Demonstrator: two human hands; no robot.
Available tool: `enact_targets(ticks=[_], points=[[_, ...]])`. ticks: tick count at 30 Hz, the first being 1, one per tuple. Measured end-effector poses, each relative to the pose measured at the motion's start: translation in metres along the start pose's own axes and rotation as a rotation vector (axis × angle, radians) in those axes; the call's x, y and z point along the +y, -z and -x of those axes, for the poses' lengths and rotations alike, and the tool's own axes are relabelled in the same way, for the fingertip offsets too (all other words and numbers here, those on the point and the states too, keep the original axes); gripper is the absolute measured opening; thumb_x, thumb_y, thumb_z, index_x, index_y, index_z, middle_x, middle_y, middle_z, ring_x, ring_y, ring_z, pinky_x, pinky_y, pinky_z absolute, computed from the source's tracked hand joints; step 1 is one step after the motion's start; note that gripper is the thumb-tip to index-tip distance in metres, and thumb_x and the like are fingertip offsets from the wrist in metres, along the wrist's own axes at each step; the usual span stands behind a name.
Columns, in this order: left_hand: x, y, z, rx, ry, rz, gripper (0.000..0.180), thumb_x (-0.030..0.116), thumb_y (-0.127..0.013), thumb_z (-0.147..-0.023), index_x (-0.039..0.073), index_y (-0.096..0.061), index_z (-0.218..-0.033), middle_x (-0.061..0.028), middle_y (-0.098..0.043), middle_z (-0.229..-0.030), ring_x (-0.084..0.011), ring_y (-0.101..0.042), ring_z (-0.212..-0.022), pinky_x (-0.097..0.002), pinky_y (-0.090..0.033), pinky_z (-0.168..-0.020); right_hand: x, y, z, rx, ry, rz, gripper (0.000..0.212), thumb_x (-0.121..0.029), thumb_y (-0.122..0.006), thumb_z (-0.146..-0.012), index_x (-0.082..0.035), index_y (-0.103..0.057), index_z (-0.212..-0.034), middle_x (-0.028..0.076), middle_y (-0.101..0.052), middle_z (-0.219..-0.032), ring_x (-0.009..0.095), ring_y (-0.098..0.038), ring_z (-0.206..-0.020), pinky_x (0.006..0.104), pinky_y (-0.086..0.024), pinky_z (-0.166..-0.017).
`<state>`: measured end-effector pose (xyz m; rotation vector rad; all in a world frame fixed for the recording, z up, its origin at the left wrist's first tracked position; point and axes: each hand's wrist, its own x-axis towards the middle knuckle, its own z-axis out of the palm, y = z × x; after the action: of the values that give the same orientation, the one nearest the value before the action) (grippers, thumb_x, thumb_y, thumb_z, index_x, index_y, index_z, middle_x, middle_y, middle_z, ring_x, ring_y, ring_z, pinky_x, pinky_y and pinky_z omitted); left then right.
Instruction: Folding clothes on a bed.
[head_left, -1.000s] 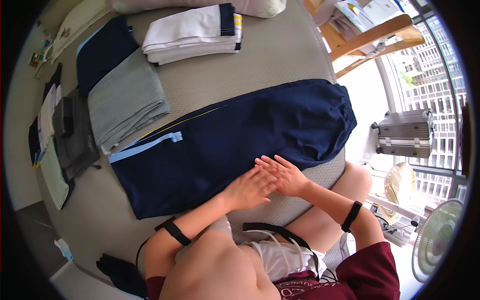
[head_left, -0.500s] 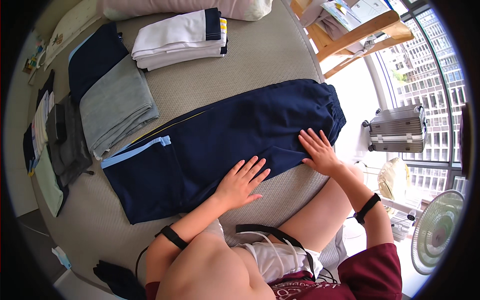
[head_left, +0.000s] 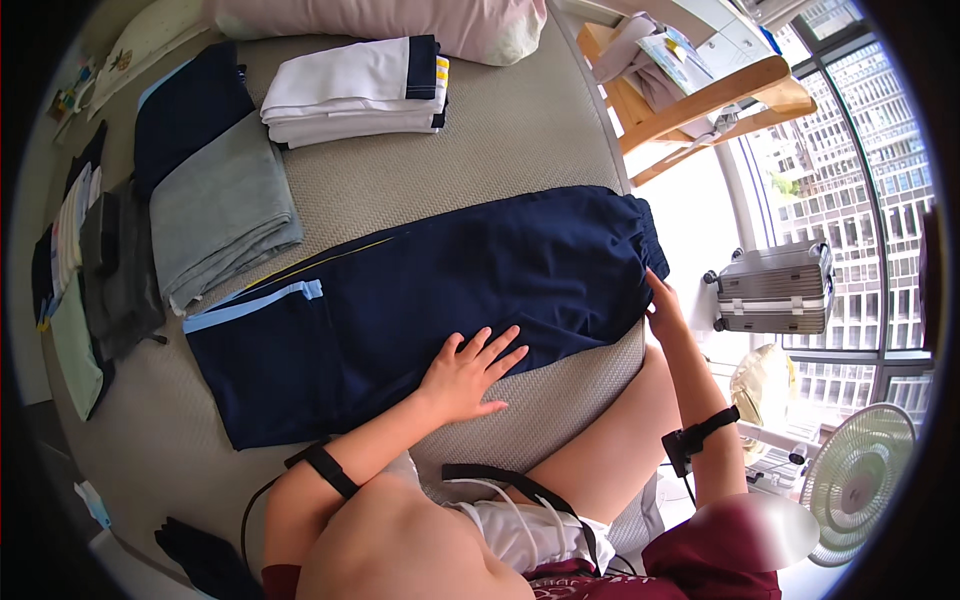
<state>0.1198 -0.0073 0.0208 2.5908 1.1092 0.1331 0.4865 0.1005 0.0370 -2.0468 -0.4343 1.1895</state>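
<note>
Left hand [head_left: 462, 384]: flat, splayed on navy trousers [head_left: 420, 285] | right hand [head_left: 666, 310]: at waistband [head_left: 650, 232], grip unclear

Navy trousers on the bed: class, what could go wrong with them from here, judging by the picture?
The gathered waistband of the navy trousers lies at the edge of the bed, beside the right hand, so that end might slip over.

The cloth is rumpled between the left hand and the waistband; pressing there could set creases.

The light-blue trim reaches close to the grey folded cloth, so a tug could disturb that fold.
</note>
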Motion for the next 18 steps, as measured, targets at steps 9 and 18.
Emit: enact_targets(ticks=[9,18], points=[[0.002,0.000,-0.003,0.016,0.006,0.002,0.088,0.061,-0.059,-0.073,0.020,-0.028,-0.145,-0.0042,-0.015,-0.154,-0.0260,-0.030,-0.129,-0.0465,-0.026,-0.096,-0.048,-0.021,0.061,-0.240,0.326,-0.456,0.037,-0.008,-0.062,-0.082,-0.004,-0.050,-0.118,0.009,-0.059,-0.108,0.021,-0.060,-0.096,0.0332,-0.051,-0.082],[0.001,0.006,-0.006,0.069,-0.036,0.056,0.087,0.056,-0.064,-0.072,0.017,-0.031,-0.143,-0.0093,-0.023,-0.151,-0.0286,-0.040,-0.124,-0.0456,-0.033,-0.090,-0.068,-0.059,0.164,-0.364,0.522,-0.576,0.037,-0.018,-0.054,-0.092,-0.005,-0.047,-0.126,0.010,-0.055,-0.120,0.022,-0.055,-0.110,0.0347,-0.048,-0.093]])
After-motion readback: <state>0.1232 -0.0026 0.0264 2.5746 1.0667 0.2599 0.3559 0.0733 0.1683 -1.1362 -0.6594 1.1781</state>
